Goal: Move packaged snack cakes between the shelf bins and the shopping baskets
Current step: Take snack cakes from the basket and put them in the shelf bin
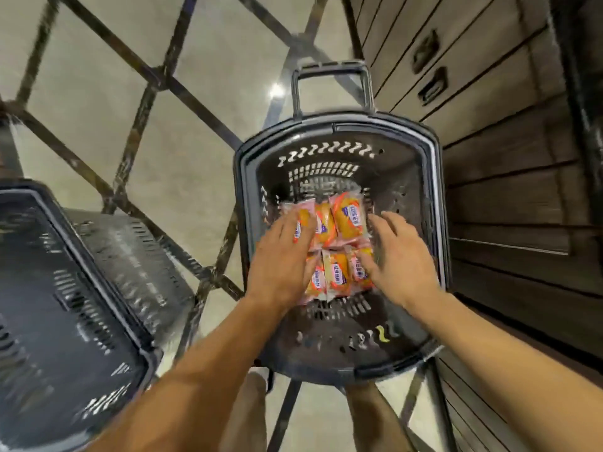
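A dark plastic shopping basket [434, 197] stands in front of me on the floor, handle raised at its far end. Several orange and pink packaged snack cakes [347, 220] lie in a cluster on its bottom. My left hand [282, 256] reaches into the basket, fingers spread flat over the cakes on the left side of the cluster. My right hand [396, 256] lies on the right side of the cluster, fingers straight and touching the wrappers. Neither hand is curled round a package. The frame is blurred by motion.
A second dark basket [81, 321] sits at the lower left with nothing visible inside. A dark wood-panelled unit [505, 190] with label holders runs along the right. The tiled floor [98, 102] with dark lines lies beyond.
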